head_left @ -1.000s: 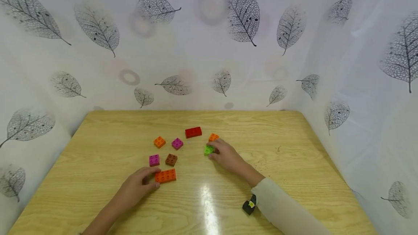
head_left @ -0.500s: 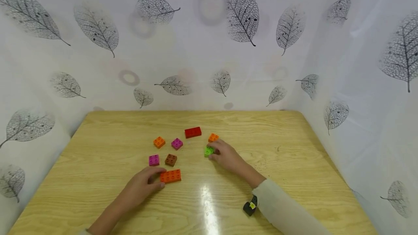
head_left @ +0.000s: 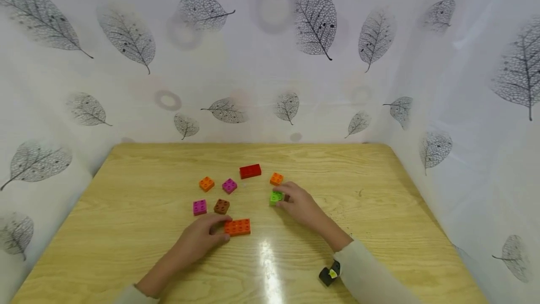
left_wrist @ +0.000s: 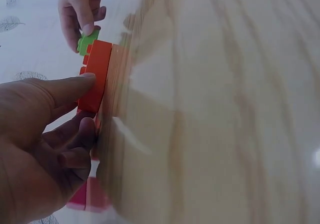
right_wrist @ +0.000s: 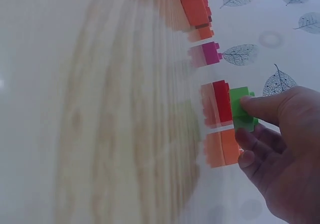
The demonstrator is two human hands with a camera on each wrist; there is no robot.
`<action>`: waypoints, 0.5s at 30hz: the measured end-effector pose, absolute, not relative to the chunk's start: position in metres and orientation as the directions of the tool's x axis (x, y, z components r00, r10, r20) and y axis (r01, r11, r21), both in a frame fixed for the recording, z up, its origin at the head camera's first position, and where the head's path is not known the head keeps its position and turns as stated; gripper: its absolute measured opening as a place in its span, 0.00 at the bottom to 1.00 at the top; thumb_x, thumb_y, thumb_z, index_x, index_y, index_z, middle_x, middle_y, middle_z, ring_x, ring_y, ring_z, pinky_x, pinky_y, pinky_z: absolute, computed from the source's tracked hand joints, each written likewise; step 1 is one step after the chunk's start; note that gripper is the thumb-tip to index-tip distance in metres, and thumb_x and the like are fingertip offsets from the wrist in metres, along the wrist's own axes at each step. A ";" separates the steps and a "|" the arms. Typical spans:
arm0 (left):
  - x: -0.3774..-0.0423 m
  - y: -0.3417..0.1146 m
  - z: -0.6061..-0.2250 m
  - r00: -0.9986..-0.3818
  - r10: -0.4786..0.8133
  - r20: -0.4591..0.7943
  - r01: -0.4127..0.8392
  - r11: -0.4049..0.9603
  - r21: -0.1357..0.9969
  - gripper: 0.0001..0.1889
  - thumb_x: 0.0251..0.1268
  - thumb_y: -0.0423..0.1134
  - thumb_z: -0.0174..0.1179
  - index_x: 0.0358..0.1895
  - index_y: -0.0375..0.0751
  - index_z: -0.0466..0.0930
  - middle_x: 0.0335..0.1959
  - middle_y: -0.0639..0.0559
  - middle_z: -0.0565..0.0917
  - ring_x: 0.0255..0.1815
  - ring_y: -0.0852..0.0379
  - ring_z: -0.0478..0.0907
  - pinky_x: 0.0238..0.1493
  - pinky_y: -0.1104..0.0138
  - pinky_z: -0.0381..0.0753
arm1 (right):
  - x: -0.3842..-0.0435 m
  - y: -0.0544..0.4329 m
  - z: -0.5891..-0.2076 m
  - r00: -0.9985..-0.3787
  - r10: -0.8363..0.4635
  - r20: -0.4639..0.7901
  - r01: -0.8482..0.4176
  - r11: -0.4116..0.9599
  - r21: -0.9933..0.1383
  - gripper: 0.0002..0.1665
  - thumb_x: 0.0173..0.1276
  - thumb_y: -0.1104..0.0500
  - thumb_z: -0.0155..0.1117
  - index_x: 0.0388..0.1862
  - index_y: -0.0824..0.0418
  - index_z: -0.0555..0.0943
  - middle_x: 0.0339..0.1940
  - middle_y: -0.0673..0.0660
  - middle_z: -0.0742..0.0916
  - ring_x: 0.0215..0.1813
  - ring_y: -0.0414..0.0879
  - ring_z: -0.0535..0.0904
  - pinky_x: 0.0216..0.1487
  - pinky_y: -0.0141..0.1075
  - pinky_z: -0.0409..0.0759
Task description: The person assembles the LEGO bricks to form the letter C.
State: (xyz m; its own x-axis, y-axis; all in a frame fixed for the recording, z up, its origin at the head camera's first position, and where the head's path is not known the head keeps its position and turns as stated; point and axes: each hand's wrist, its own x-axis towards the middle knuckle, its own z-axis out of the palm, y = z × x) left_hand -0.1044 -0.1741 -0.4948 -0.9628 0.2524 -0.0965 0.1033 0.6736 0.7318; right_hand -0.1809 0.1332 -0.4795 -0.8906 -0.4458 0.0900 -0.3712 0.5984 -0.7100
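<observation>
In the head view, my left hand (head_left: 196, 240) pinches the left end of a long orange-red toy brick (head_left: 238, 227), studs up, low over the table. The left wrist view has the thumb on one side of this brick (left_wrist: 97, 76) and fingers below. My right hand (head_left: 303, 208) pinches a small green brick (head_left: 275, 198), farther back and to the right. Seen from the right wrist, the green brick (right_wrist: 241, 108) looks slightly raised, its reflection apart from it. The two held bricks are apart.
Several loose bricks lie behind the hands: magenta (head_left: 200, 207), brown (head_left: 221, 206), orange (head_left: 206, 184), another magenta (head_left: 229, 186), dark red (head_left: 251, 171) and another orange (head_left: 276, 178). A leaf-printed white curtain (head_left: 253, 69) surrounds the wooden table (head_left: 358, 168) at the back and sides.
My left hand has carried the long orange-red brick to the right, past the front of the brown brick. The right hand and green brick have shifted slightly to the right and nearer.
</observation>
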 end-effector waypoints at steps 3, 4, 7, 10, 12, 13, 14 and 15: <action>-0.107 -0.165 -0.494 -0.958 0.272 -0.096 0.119 0.675 0.729 0.20 0.63 0.49 0.69 0.58 0.59 0.82 0.58 0.59 0.82 0.58 0.53 0.79 0.59 0.49 0.76 | -0.178 0.138 -0.478 -0.891 -0.442 0.105 -0.373 0.580 -0.724 0.25 0.70 0.60 0.68 0.65 0.59 0.80 0.57 0.51 0.82 0.44 0.41 0.77 0.42 0.33 0.79; -0.108 -0.162 -0.494 -0.956 0.276 -0.096 0.122 0.674 0.728 0.20 0.63 0.49 0.69 0.58 0.59 0.82 0.57 0.59 0.82 0.57 0.53 0.79 0.59 0.50 0.76 | -0.177 0.139 -0.478 -0.891 -0.441 0.108 -0.373 0.575 -0.729 0.25 0.70 0.59 0.68 0.65 0.59 0.80 0.58 0.51 0.82 0.44 0.41 0.77 0.42 0.32 0.79; -0.110 -0.156 -0.494 -0.955 0.278 -0.099 0.121 0.674 0.729 0.20 0.63 0.49 0.70 0.58 0.60 0.82 0.57 0.60 0.82 0.60 0.52 0.79 0.61 0.48 0.75 | -0.176 0.143 -0.479 -0.893 -0.437 0.107 -0.363 0.559 -0.745 0.25 0.70 0.58 0.69 0.65 0.58 0.80 0.58 0.50 0.82 0.44 0.41 0.77 0.42 0.32 0.79; -0.112 -0.152 -0.493 -0.955 0.275 -0.109 0.108 0.668 0.737 0.20 0.63 0.49 0.70 0.58 0.61 0.82 0.59 0.60 0.82 0.65 0.49 0.76 0.65 0.45 0.72 | -0.176 0.146 -0.481 -0.892 -0.444 0.086 -0.344 0.542 -0.766 0.25 0.70 0.57 0.68 0.66 0.56 0.79 0.58 0.49 0.82 0.45 0.42 0.78 0.42 0.33 0.80; -0.114 -0.149 -0.493 -0.954 0.277 -0.111 0.106 0.662 0.742 0.20 0.63 0.50 0.70 0.58 0.61 0.82 0.59 0.60 0.81 0.66 0.48 0.76 0.66 0.44 0.71 | -0.174 0.147 -0.481 -0.888 -0.456 0.067 -0.332 0.531 -0.780 0.25 0.71 0.56 0.68 0.66 0.54 0.79 0.58 0.48 0.81 0.45 0.42 0.78 0.42 0.34 0.81; -0.115 -0.147 -0.493 -0.954 0.276 -0.113 0.103 0.659 0.745 0.20 0.63 0.49 0.70 0.58 0.61 0.82 0.60 0.60 0.81 0.68 0.47 0.75 0.67 0.43 0.70 | -0.173 0.148 -0.482 -0.884 -0.464 0.058 -0.328 0.526 -0.785 0.25 0.71 0.56 0.67 0.66 0.53 0.79 0.58 0.47 0.81 0.45 0.42 0.79 0.42 0.34 0.81; -0.116 -0.145 -0.493 -0.955 0.276 -0.111 0.104 0.658 0.746 0.20 0.63 0.49 0.70 0.59 0.61 0.82 0.60 0.59 0.81 0.68 0.48 0.75 0.67 0.44 0.70 | -0.172 0.148 -0.482 -0.880 -0.473 0.052 -0.328 0.523 -0.787 0.25 0.72 0.55 0.67 0.66 0.52 0.79 0.57 0.47 0.81 0.45 0.42 0.79 0.42 0.34 0.81; -0.118 -0.144 -0.493 -0.955 0.275 -0.112 0.102 0.658 0.746 0.20 0.63 0.49 0.70 0.59 0.61 0.82 0.60 0.59 0.81 0.67 0.48 0.75 0.67 0.44 0.70 | -0.171 0.149 -0.482 -0.875 -0.482 0.049 -0.331 0.521 -0.787 0.24 0.72 0.55 0.67 0.66 0.52 0.79 0.56 0.46 0.81 0.45 0.42 0.79 0.42 0.34 0.81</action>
State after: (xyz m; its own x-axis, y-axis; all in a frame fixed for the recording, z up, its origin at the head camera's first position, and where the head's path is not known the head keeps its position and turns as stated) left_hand -0.1177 -0.1435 -0.4934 -0.9549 0.2750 -0.1119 0.1021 0.6580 0.7460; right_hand -0.1709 0.1490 -0.4821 -0.8750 -0.4817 0.0491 -0.3311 0.5213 -0.7865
